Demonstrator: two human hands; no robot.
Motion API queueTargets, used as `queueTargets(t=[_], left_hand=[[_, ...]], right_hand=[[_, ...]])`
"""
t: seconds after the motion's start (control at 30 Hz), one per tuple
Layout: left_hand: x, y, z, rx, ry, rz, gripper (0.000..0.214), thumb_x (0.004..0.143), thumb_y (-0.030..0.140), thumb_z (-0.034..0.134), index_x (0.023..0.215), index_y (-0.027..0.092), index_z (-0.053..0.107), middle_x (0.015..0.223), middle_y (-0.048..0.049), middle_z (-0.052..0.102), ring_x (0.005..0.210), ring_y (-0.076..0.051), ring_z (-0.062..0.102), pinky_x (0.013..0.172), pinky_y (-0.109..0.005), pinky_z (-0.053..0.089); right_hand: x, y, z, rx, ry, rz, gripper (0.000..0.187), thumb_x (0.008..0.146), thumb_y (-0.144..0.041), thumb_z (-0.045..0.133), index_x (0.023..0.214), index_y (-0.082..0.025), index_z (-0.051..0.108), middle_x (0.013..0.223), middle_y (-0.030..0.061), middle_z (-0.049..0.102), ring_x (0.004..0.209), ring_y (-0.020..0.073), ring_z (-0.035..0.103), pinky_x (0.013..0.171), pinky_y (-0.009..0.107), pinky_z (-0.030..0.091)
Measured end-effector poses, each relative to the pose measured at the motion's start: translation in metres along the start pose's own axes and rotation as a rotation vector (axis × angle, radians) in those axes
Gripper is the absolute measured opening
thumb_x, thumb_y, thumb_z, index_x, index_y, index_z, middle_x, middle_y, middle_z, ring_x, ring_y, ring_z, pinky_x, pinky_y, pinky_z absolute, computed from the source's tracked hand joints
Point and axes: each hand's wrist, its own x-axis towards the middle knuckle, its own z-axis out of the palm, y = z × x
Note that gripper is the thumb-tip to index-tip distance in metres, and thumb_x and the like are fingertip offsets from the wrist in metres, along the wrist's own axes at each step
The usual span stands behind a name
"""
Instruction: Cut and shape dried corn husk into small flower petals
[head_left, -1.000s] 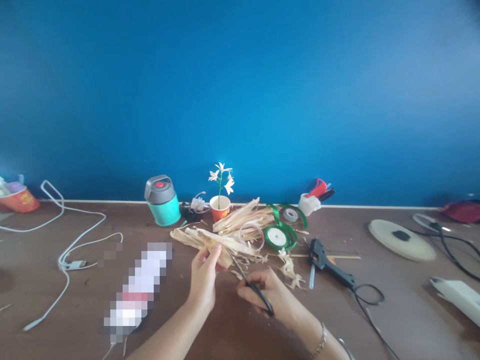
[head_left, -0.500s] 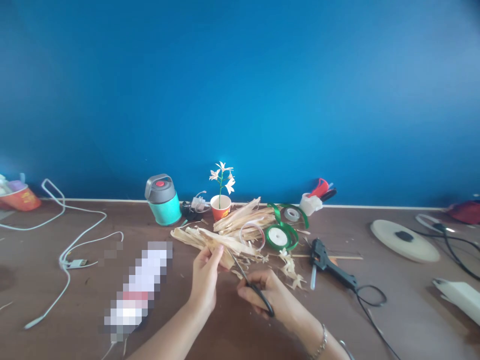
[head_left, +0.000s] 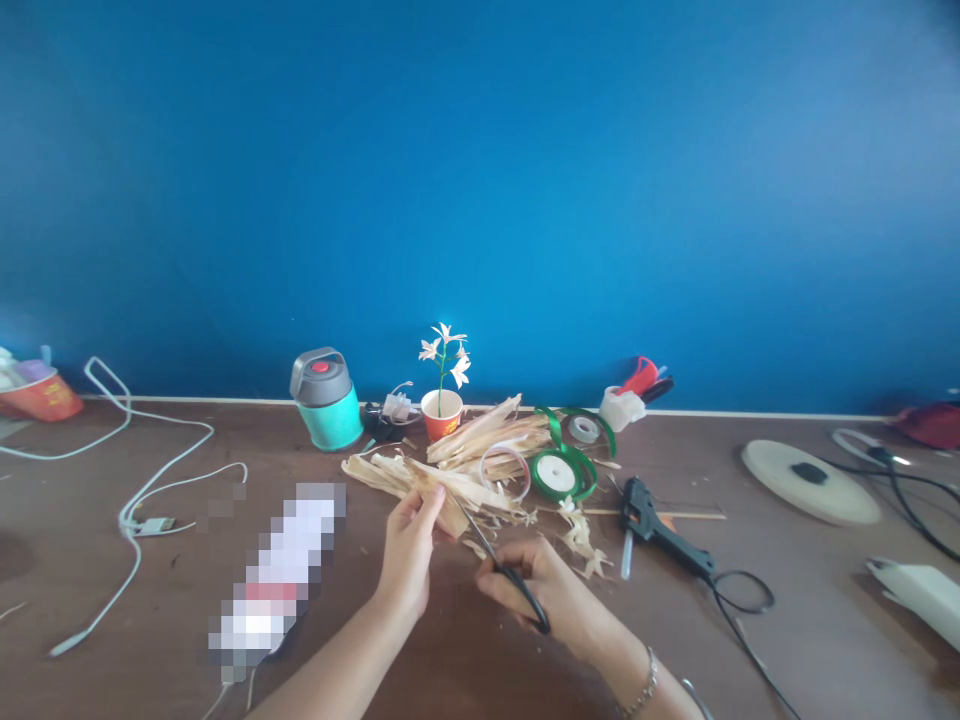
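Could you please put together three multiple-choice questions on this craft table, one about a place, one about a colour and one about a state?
1. Where does the black glue gun lie?
A. To the right of the hands
B. Beside the teal flask
C. Inside the paper cup

2. What colour is the ribbon roll behind the hands?
A. Red
B. Green
C. Yellow

3. What is the right hand doing?
A. Resting flat on the table
B. Holding the glue gun
C. Holding scissors against a dried husk strip

Answers:
1. A: the gun lies on the brown table to the right of both hands, far from the teal flask.
2. B: the roll and its loose ribbon are green.
3. C: its fingers are in the black handles of the scissors, whose blades meet the dried husk strip pinched by the left hand.
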Motion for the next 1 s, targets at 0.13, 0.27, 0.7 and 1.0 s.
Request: queueTargets(t=[0.13, 0.27, 0.7, 1.0], left_hand=[[0.001, 0.000, 0.000, 0.002, 0.004, -0.006, 0.039, 0.060, 0.049, 0.077, 0.065, 0.014, 0.060, 0.053, 0.0021, 0.056, 0.050, -0.010, 0.049, 0.046, -0.019, 0.039], [0.002, -0.001, -0.001, -0.003, 0.002, -0.001, 0.039, 0.060, 0.049, 0.077, 0.065, 0.014, 0.060, 0.052, 0.0029, 0.055, 0.050, -0.009, 0.048, 0.045, -0.018, 0.039], [0.008, 0.000, -0.005, 0.111, -0.063, 0.003, 0.041, 0.065, 0.054, 0.072, 0.065, 0.015, 0.060, 0.051, 0.0023, 0.056, 0.047, -0.009, 0.047, 0.044, -0.019, 0.038], [0.014, 0.002, -0.009, 0.164, -0.110, 0.007, 0.041, 0.065, 0.053, 0.073, 0.068, 0.013, 0.065, 0.052, 0.0013, 0.057, 0.047, -0.009, 0.047, 0.043, -0.018, 0.037]], right_hand=[[0.000, 0.001, 0.001, -0.004, -0.001, 0.004, 0.030, 0.072, -0.043, 0.067, 0.073, -0.013, 0.064, 0.044, -0.0078, 0.040, 0.039, 0.0051, 0.034, 0.037, 0.018, 0.023], [-0.001, 0.000, 0.001, 0.002, 0.003, 0.020, 0.029, 0.071, -0.042, 0.068, 0.073, -0.013, 0.064, 0.043, -0.0080, 0.040, 0.038, 0.0048, 0.032, 0.037, 0.018, 0.022], [0.002, 0.007, -0.007, -0.042, -0.039, 0.004, 0.025, 0.074, -0.037, 0.068, 0.077, -0.013, 0.065, 0.044, -0.0076, 0.042, 0.038, 0.0050, 0.033, 0.037, 0.018, 0.022], [0.001, 0.011, -0.014, -0.078, -0.067, -0.005, 0.022, 0.076, -0.035, 0.067, 0.077, -0.013, 0.066, 0.046, -0.0069, 0.044, 0.039, 0.0053, 0.035, 0.038, 0.017, 0.024]])
